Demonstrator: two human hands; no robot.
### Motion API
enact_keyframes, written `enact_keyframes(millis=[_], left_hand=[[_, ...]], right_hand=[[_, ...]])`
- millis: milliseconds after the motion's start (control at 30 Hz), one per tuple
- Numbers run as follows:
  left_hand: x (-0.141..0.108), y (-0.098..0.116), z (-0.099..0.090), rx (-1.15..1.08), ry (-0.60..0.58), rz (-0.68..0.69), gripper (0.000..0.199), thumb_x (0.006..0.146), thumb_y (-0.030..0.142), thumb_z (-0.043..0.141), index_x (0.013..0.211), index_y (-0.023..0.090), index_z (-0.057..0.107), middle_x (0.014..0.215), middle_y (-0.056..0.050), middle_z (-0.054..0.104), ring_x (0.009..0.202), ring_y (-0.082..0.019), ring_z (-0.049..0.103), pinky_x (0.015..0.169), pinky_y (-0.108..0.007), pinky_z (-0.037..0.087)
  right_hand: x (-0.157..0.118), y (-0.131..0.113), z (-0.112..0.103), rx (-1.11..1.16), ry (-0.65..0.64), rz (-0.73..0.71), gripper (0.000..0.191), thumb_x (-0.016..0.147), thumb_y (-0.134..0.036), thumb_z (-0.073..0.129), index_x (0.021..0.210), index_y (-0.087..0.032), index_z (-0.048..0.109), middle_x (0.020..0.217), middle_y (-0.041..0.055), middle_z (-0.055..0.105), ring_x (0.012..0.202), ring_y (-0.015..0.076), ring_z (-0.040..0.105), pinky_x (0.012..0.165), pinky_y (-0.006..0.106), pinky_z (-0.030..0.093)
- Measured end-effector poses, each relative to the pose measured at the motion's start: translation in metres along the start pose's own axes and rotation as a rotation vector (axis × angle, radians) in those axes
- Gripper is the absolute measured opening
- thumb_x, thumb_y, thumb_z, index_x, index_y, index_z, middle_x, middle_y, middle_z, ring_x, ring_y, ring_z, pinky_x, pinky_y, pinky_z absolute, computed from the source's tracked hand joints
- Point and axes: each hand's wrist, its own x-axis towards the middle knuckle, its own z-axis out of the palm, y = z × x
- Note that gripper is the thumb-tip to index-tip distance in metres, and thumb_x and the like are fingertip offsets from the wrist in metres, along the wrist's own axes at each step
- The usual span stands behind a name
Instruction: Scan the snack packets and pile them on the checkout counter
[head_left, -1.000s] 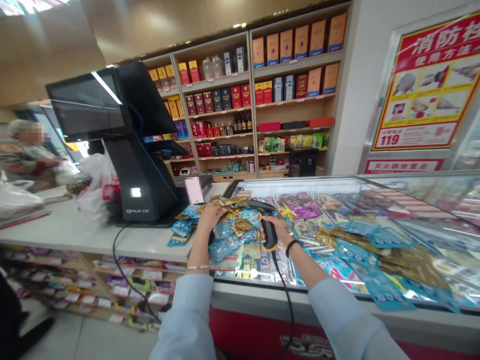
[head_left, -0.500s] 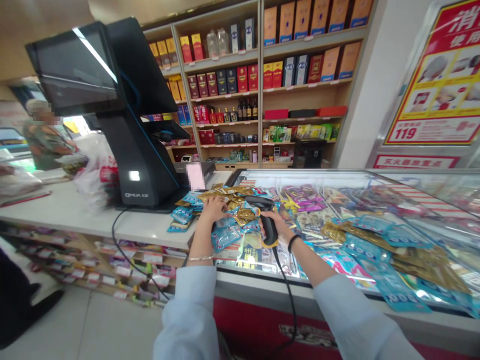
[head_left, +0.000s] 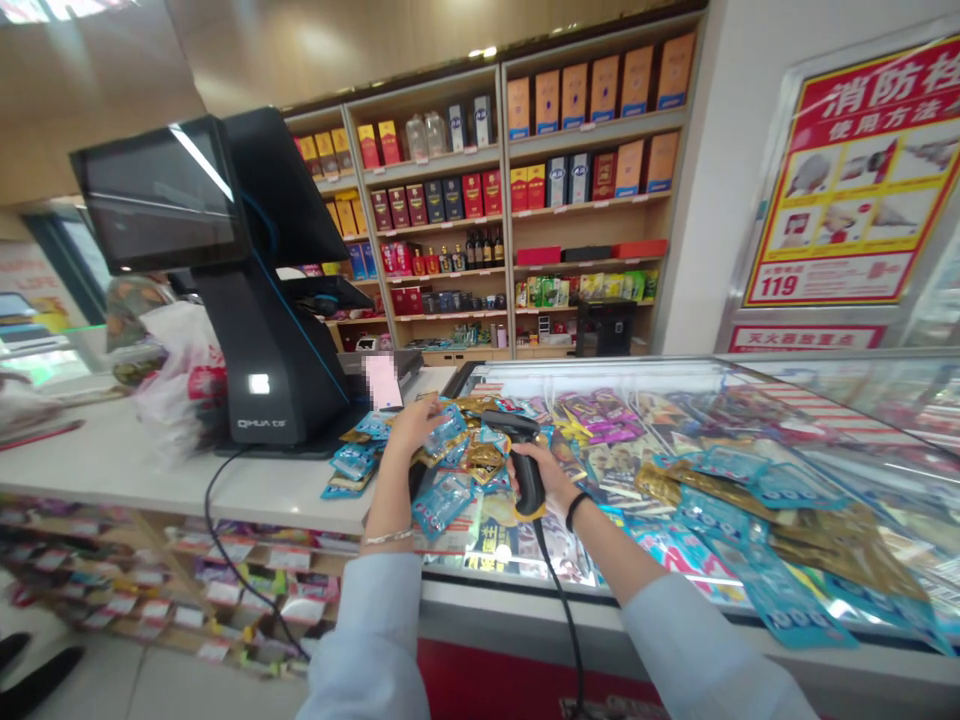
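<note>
Up close, the right hand (head_left: 534, 478) curled its fingers fully around the black plastic grip of a barcode scanner (head_left: 527, 470), whose thin black cable (head_left: 559, 590) dropped past the freezer's edge. The half-open left hand (head_left: 405, 430) reached a crinkly blue foil sachet (head_left: 446, 432); whether it gripped it, I couldn't tell. Blue and gold sachets (head_left: 480, 462) lay heaped on a glass-topped freezer (head_left: 600, 364). Just left stood a black angular POS terminal (head_left: 274, 340) on a white counter (head_left: 120, 465), with wooden shelves of boxed liquor (head_left: 585, 190) beyond.
</note>
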Motion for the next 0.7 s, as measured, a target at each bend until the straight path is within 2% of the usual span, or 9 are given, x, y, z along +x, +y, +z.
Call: enact_keyframes(millis=[67,100,167,233,333,533,700], left_hand=[[0.008,0.007,0.013,-0.025,0.113,-0.043,0.016,0.073,0.033,0.064,0.082,0.022,0.057,0.074,0.0,0.068,0.074,-0.018,0.064,0.073,-0.029,0.046],[0.011,0.009,0.021,-0.062,0.214,-0.091,0.017,0.076,0.036,0.061,0.085,0.022,0.055,0.075,0.0,0.068,0.074,-0.018,0.064,0.073,-0.029,0.047],[0.012,0.012,0.036,-0.151,0.388,-0.193,0.022,0.078,0.041,0.057,0.089,0.021,0.053,0.077,-0.002,0.068,0.075,-0.018,0.065,0.073,-0.03,0.047],[0.009,0.012,0.048,-0.222,0.482,-0.25,0.026,0.079,0.043,0.056,0.092,0.021,0.052,0.081,-0.004,0.069,0.079,-0.019,0.066,0.075,-0.03,0.048],[0.004,0.013,0.054,-0.263,0.507,-0.234,0.028,0.078,0.044,0.056,0.093,0.021,0.052,0.086,-0.005,0.069,0.082,-0.019,0.066,0.076,-0.03,0.048],[0.006,0.02,0.047,-0.297,0.556,-0.214,0.034,0.079,0.049,0.055,0.095,0.02,0.051,0.072,0.0,0.065,0.06,-0.013,0.058,0.064,-0.025,0.046],[0.005,0.023,0.046,-0.311,0.572,-0.204,0.033,0.079,0.048,0.056,0.094,0.02,0.051,0.071,0.001,0.065,0.06,-0.011,0.057,0.065,-0.024,0.046]], right_hand=[[0.0,0.0,0.001,0.017,0.003,-0.021,0.02,0.069,-0.037,0.061,0.066,-0.018,0.056,0.046,0.0001,0.058,0.033,0.0117,0.049,0.033,0.023,0.04],[0.001,0.0,0.0,0.024,0.005,-0.03,0.02,0.069,-0.037,0.062,0.067,-0.018,0.056,0.046,-0.0001,0.058,0.033,0.0118,0.049,0.033,0.023,0.04],[0.001,-0.001,-0.001,0.039,0.015,-0.052,0.021,0.068,-0.037,0.063,0.068,-0.018,0.057,0.046,-0.0004,0.057,0.033,0.0122,0.05,0.032,0.023,0.04],[0.001,-0.003,-0.003,0.044,0.029,-0.075,0.02,0.068,-0.037,0.063,0.069,-0.018,0.057,0.045,-0.0004,0.057,0.033,0.0125,0.05,0.032,0.023,0.04],[-0.001,-0.008,-0.006,0.039,0.03,-0.084,0.021,0.068,-0.037,0.063,0.066,-0.018,0.056,0.044,-0.0008,0.056,0.032,0.0123,0.05,0.032,0.023,0.04],[-0.005,-0.014,-0.006,-0.033,0.008,-0.115,0.023,0.065,-0.038,0.065,0.064,-0.017,0.055,0.045,-0.0002,0.057,0.032,0.0131,0.051,0.032,0.024,0.04],[-0.01,-0.017,-0.003,-0.058,0.02,-0.121,0.026,0.062,-0.04,0.067,0.064,-0.017,0.055,0.047,-0.0008,0.058,0.032,0.0126,0.051,0.032,0.024,0.041]])
